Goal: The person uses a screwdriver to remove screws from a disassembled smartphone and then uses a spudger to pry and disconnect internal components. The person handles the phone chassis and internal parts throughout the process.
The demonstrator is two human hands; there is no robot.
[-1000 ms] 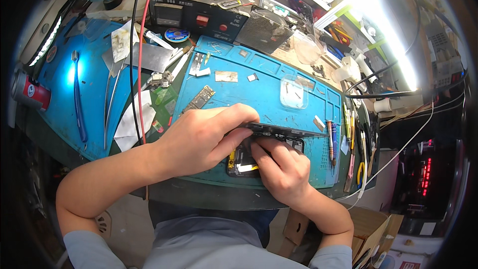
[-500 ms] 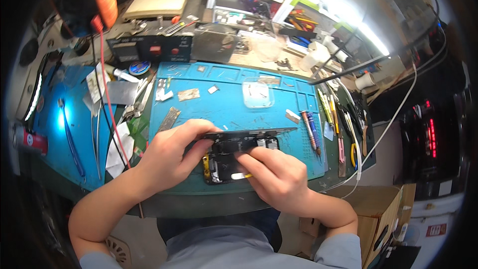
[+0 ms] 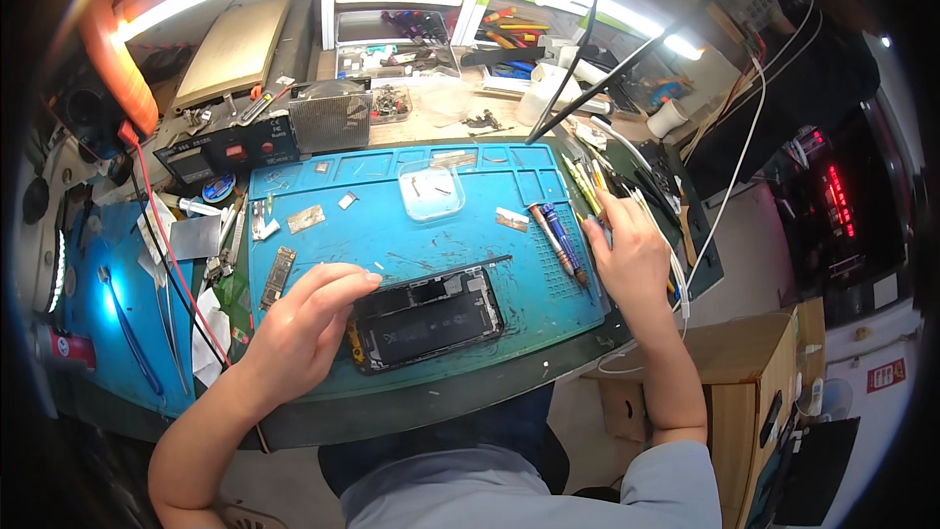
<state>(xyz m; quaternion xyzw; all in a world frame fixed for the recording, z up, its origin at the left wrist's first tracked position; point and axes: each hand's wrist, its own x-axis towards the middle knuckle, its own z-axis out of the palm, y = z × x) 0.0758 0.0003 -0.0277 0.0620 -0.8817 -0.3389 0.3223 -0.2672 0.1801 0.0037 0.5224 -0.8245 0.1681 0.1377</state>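
Observation:
An opened phone [image 3: 431, 331] lies on the blue work mat, its dark battery and inner parts showing. Its dark screen panel [image 3: 441, 280] is tilted up along the far long edge. My left hand [image 3: 311, 325] is closed on the panel's left end, thumb and forefinger pinching it; part of the grip is hidden. My right hand [image 3: 632, 247] is over the mat's right edge, thumb and forefinger apart beside a slim yellow-green tool [image 3: 582, 182]. Whether the fingertips touch that tool is hard to see.
Two screwdrivers [image 3: 560, 245] lie left of my right hand. A clear plastic dish [image 3: 431, 192] with small parts sits farther back. Red and black cables [image 3: 176, 274] hang at the left. White cords [image 3: 729, 245] run down on the right, and a dark box-shaped device [image 3: 230, 149] stands behind.
My right hand has left the phone, where it held a slim tool with a yellow part, and moved right to the tool row. My left hand stays at the panel. The whole view has shifted.

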